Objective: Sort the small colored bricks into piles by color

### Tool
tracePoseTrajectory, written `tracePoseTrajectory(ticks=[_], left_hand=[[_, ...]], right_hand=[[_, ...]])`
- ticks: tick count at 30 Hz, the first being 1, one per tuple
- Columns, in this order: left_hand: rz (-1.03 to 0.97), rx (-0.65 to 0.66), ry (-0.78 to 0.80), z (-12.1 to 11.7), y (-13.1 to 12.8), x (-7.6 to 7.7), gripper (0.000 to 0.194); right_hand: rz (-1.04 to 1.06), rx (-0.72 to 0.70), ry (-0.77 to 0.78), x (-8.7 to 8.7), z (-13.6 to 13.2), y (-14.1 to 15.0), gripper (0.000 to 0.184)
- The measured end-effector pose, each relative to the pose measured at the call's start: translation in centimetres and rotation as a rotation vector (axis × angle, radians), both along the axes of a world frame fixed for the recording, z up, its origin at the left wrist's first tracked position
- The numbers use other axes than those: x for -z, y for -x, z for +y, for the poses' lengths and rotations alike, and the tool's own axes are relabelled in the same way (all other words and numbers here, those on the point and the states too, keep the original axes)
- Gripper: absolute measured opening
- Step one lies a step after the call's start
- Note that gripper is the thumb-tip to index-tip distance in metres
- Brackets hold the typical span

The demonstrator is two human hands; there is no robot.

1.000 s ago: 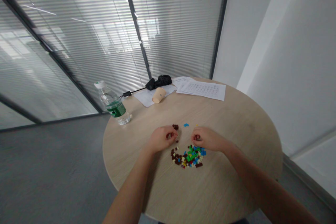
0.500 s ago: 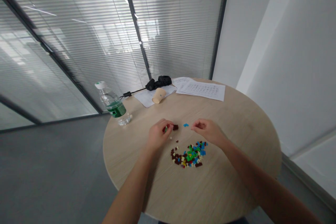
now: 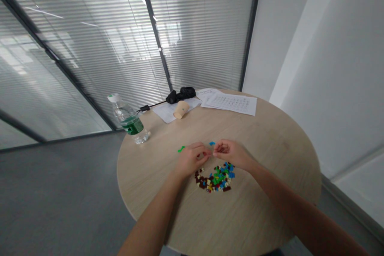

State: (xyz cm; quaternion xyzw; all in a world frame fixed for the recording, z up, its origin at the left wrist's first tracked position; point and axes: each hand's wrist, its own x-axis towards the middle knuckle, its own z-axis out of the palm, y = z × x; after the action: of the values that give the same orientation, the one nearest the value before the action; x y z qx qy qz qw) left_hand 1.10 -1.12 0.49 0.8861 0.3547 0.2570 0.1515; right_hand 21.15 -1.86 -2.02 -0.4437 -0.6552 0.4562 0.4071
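Observation:
My left hand (image 3: 193,159) is closed in a pinch just above the far side of a pile of small toy bricks (image 3: 220,177). Its fingertips nearly meet those of my right hand (image 3: 233,154), which is also pinched. Whatever lies between the fingertips is too small to make out. Small blue bricks (image 3: 212,143) lie just beyond the gap between both hands. Left of my left hand are small green bricks (image 3: 181,149). The pile mixes brown, green, blue, cream and yellow bricks.
A water bottle (image 3: 131,124) stands at the round table's (image 3: 144,184) left edge. Toward the back are a paper cup (image 3: 181,109) on its side, a black bundled item (image 3: 181,94) with a cord, and printed sheets (image 3: 234,102). Blinds and a white wall stand behind.
My left hand has moved right and slightly toward me, uncovering the green bricks. The dark brown bricks beside it are now out of sight. My right hand has shifted left to meet it.

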Motion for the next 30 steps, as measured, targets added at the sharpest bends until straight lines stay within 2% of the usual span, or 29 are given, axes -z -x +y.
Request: tracePoseTrajectory(ticks=[4, 6, 9, 13, 18, 22, 27, 30], left_hand=[[0.031, -0.159, -0.013, 0.4, 1.4, -0.6, 0.018], [0.031, -0.191, -0.005, 0.5, 1.9, -0.9, 0.018], [-0.001, -0.103, 0.017, 0.4, 1.7, -1.0, 0.014], [-0.08, 0.022, 0.03, 0.1, 0.3, -0.2, 0.011], [-0.153, 0.037, -0.046, 0.2, -0.3, 0.7, 0.02], [-0.17, 0.058, -0.063, 0.2, -0.3, 0.6, 0.017], [-0.142, 0.006, -0.021, 0.1, -0.1, 0.1, 0.009], [-0.088, -0.074, -0.029, 0.4, 0.4, 0.1, 0.009]], right_hand=[[-0.075, 0.053, -0.041, 0.0, -0.1, 0.1, 0.011], [-0.063, 0.069, -0.051, 0.0, -0.2, 0.3, 0.013], [0.039, 0.055, -0.029, 0.3, -0.2, 0.7, 0.018], [0.142, 0.034, 0.029, 0.8, -0.1, 1.0, 0.023], [0.189, -0.002, 0.087, 0.8, 0.0, 0.9, 0.025], [0.195, -0.032, 0.101, 0.6, -0.2, 0.9, 0.025], [0.19, -0.024, 0.12, 0.5, -0.3, 0.9, 0.023], [0.17, 0.025, 0.127, 0.1, -0.3, 0.8, 0.021]])
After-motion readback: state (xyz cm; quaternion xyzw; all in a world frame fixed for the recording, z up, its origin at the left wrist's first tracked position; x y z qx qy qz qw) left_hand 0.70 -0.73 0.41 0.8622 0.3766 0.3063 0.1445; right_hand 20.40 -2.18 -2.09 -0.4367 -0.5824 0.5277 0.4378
